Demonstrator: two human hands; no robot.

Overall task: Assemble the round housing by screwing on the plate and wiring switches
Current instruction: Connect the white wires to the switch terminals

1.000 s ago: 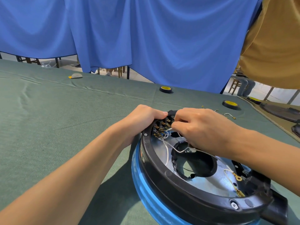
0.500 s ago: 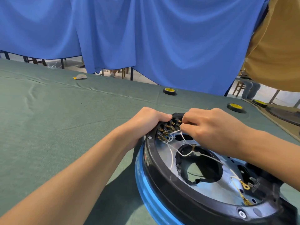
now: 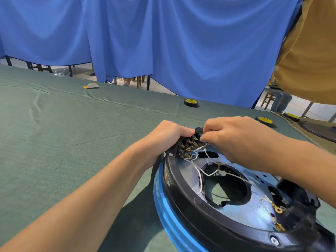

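Round housing (image 3: 183, 195): lies at the near right of the green-clothed table (image 3: 72, 133), open side up, black ring over a blue band (image 3: 166, 217).

Metal plate (image 3: 258, 213): is seated inside the ring, with a large round opening at its centre.

Switch terminals (image 3: 187, 149): brass tabs are clustered at the far edge of the housing, between the two hands.

White wires (image 3: 200, 172): are run from the terminals across the plate; two brass-tipped ends lie loose near the right edge.

Left hand (image 3: 167, 137): is curled over the far left rim of the housing, thumb laid on top beside the terminals.

Right hand (image 3: 234, 140): fingers are bent and pinched together on a white wire end at the terminals; the exact contact is hidden by the fingers.

Two yellow-topped tape rolls (image 3: 190, 103) are seen farther back on the table. A blue curtain (image 3: 163, 42) is hung behind.
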